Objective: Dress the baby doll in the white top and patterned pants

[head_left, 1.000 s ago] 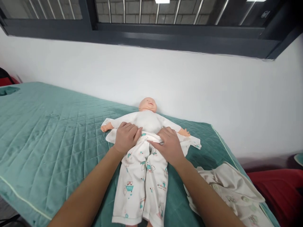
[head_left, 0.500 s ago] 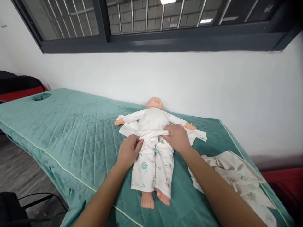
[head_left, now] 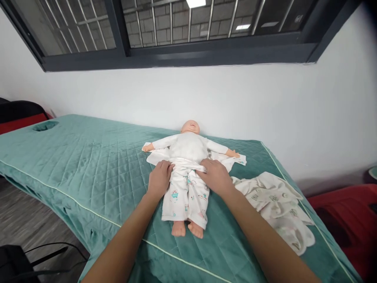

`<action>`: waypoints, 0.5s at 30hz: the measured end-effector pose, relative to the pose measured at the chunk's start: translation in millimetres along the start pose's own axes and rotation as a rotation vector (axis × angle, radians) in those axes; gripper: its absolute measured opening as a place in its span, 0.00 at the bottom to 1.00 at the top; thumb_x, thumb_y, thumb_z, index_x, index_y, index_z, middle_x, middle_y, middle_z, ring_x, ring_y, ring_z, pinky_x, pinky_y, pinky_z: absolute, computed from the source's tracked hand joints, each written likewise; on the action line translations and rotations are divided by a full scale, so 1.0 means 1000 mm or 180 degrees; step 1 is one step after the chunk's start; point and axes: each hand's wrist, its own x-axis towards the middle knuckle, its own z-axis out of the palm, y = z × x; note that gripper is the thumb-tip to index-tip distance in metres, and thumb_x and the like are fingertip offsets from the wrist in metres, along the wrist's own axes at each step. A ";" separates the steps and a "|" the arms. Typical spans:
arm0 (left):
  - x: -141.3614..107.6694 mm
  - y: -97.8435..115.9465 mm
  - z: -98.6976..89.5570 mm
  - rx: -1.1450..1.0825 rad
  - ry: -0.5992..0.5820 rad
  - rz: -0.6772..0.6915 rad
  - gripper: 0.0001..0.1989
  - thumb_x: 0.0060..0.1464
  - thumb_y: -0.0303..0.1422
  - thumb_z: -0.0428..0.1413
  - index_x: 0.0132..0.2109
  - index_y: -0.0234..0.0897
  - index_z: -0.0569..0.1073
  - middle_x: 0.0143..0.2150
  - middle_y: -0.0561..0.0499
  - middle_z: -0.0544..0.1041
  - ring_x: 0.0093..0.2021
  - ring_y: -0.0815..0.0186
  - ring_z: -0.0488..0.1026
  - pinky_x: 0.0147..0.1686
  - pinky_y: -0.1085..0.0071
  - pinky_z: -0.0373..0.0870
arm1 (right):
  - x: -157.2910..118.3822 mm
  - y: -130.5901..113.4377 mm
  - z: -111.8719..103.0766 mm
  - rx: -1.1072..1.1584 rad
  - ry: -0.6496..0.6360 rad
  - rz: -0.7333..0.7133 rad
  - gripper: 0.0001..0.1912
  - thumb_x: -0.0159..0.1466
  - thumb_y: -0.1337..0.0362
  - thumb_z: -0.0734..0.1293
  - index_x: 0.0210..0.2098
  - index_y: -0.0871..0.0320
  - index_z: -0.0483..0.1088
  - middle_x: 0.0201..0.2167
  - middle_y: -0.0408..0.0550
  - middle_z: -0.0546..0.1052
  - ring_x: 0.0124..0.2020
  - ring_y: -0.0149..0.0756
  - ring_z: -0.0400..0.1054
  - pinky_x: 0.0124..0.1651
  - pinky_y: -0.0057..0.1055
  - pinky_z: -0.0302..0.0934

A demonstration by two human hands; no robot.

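Note:
A baby doll (head_left: 188, 146) in a white long-sleeved top lies on its back, arms spread out and feet toward me. White printed trousers (head_left: 185, 192) cover its legs down to the ankles. At the waist on the left side, my left hand (head_left: 160, 179) is closed on the trousers' edge. My right hand (head_left: 216, 175) pinches the waistband on the other side, thumb lying on the front. Beneath the doll's back and arms a white printed garment (head_left: 157, 156) is spread out. Both feet stick out bare below the trouser legs.
A crumpled cream garment (head_left: 273, 200) lies right of the doll on the green quilted bed cover (head_left: 103, 177). Behind the bed rises a white wall (head_left: 235, 102) with a dark-framed window (head_left: 188, 57). Red items (head_left: 344, 208) stand at the bed's right end.
My left hand has come up to the waist edge of the trousers, and its fingers have closed more. My right hand stays at the waistband. The camera view has shifted slightly.

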 end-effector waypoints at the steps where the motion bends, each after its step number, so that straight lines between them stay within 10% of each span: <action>1: 0.000 0.000 0.000 0.0019 -0.0015 -0.0005 0.15 0.69 0.41 0.42 0.44 0.40 0.69 0.42 0.49 0.74 0.44 0.61 0.71 0.37 0.69 0.63 | -0.004 -0.002 -0.002 0.0156 -0.0033 0.0039 0.06 0.64 0.59 0.65 0.36 0.55 0.70 0.36 0.49 0.78 0.37 0.42 0.68 0.38 0.33 0.53; 15: -0.001 0.001 -0.001 -0.0394 -0.0072 -0.0140 0.13 0.67 0.40 0.43 0.47 0.41 0.69 0.45 0.48 0.75 0.43 0.61 0.73 0.41 0.65 0.67 | -0.007 0.022 -0.013 0.1678 -0.0724 0.0631 0.24 0.58 0.39 0.66 0.30 0.54 0.71 0.27 0.40 0.74 0.29 0.35 0.65 0.32 0.30 0.54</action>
